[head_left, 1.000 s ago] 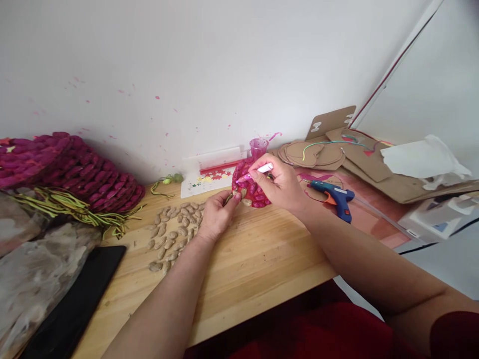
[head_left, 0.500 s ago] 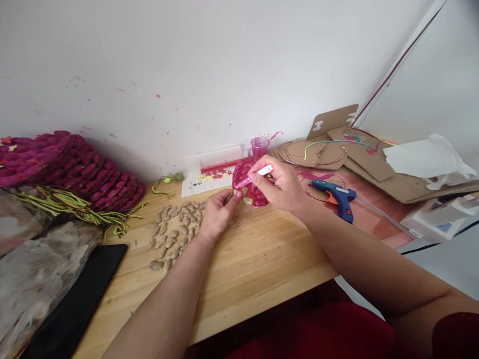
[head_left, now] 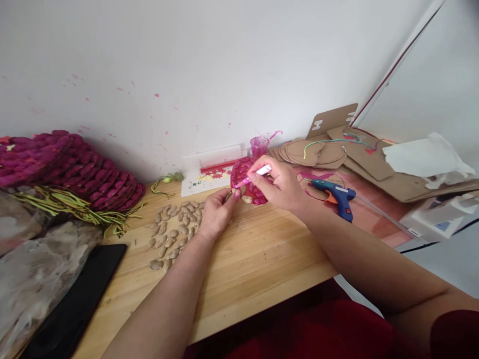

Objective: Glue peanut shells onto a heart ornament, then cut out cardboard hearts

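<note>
In the head view a round peanut craft (head_left: 240, 172), mostly painted magenta, sits on the wooden table. A few peanuts (head_left: 247, 199) at its near edge are still bare tan. My left hand (head_left: 220, 210) pinches the craft's left edge between thumb and fingers. Held like a pen in my right hand (head_left: 279, 184) is a white-handled paintbrush (head_left: 263, 170) stained pink. Its tip touches the peanuts close to my left thumb; the bristles are too small to make out. My right hand covers the craft's right side.
Loose peanuts (head_left: 170, 234) lie left of my forearm. Behind the craft stand a pink-stained cup (head_left: 259, 145) and a white tray of stars (head_left: 190, 188). A blue glue gun (head_left: 339, 195) and cardboard shapes (head_left: 303, 152) are rightward; stacked magenta crafts (head_left: 93, 174) stand leftward.
Both hands and the craft stay in nearly the same place. The brush tip remains at the craft's left edge, with only a slight shift of the whole view.
</note>
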A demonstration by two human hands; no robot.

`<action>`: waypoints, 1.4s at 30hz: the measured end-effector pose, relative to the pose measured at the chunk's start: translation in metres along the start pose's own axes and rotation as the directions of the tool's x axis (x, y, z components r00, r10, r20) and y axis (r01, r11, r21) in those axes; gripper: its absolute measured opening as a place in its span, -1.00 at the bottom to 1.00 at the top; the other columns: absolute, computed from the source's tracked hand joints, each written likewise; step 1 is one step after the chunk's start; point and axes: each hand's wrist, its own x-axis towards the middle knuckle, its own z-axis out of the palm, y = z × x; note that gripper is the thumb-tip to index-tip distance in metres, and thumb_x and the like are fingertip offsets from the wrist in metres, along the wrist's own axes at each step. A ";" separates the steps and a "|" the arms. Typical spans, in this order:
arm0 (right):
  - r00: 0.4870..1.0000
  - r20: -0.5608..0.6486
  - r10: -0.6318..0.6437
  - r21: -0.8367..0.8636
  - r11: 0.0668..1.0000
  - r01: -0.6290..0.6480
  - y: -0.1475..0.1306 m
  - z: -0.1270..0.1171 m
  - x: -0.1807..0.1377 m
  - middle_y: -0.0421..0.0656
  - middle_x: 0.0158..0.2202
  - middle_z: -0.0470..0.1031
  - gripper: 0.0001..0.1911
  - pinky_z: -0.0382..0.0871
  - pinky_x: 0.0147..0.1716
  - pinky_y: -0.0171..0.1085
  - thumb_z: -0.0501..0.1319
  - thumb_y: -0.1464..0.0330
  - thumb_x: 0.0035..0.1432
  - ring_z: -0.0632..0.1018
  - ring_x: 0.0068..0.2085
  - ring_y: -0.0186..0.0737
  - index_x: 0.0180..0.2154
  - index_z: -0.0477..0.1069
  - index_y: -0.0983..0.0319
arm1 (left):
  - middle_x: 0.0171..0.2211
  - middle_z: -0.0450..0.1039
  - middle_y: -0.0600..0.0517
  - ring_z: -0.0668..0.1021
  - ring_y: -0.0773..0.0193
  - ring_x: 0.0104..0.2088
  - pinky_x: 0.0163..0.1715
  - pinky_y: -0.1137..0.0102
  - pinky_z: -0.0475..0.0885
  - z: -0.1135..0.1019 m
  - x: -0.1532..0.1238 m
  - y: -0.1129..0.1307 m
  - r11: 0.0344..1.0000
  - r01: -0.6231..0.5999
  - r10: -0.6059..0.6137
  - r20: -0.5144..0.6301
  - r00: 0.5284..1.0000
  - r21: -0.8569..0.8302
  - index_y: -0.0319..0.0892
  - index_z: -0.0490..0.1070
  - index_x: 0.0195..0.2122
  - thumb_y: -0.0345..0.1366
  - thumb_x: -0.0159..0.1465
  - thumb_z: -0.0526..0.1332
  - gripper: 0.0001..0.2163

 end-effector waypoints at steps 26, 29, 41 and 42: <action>0.997 0.008 0.075 0.074 0.994 -0.076 0.004 -0.002 0.001 -0.25 -0.47 0.50 -0.87 0.25 -0.47 -0.33 0.22 0.29 0.35 0.42 -0.49 -0.35 -0.27 0.40 0.19 | -0.33 0.58 0.02 0.51 0.18 -0.25 -0.20 0.38 0.37 0.000 -0.001 0.001 1.000 0.012 -0.012 -0.005 1.000 0.010 -0.21 0.64 -0.20 0.01 0.24 0.34 -0.64; 0.998 0.004 0.062 0.096 0.993 -0.062 0.006 -0.002 0.001 -0.24 -0.46 0.50 -0.85 0.26 -0.47 -0.34 0.22 0.27 0.35 0.44 -0.47 -0.35 -0.27 0.40 0.20 | -0.34 0.57 0.02 0.51 0.19 -0.26 -0.21 0.38 0.37 0.000 -0.001 0.002 1.000 0.017 -0.017 0.003 1.000 0.005 -0.22 0.63 -0.19 0.00 0.25 0.33 -0.65; 0.995 -0.004 0.097 0.112 0.989 -0.096 0.005 0.001 0.000 -0.19 -0.41 0.55 -0.83 0.29 -0.49 -0.34 0.24 0.24 0.33 0.48 -0.44 -0.32 -0.28 0.41 0.19 | -0.32 0.57 0.02 0.50 0.20 -0.26 -0.17 0.38 0.36 0.000 -0.002 0.004 1.000 0.009 -0.009 0.019 1.000 -0.020 -0.21 0.63 -0.21 0.01 0.25 0.32 -0.65; 0.996 -0.005 0.094 0.106 0.990 -0.093 0.005 0.001 0.000 -0.19 -0.40 0.54 -0.82 0.29 -0.49 -0.34 0.24 0.23 0.34 0.48 -0.44 -0.32 -0.28 0.41 0.19 | -0.34 0.56 0.02 0.49 0.21 -0.29 -0.20 0.39 0.35 0.000 -0.002 0.005 1.000 0.016 -0.016 0.014 1.000 -0.019 -0.21 0.63 -0.23 0.02 0.25 0.32 -0.64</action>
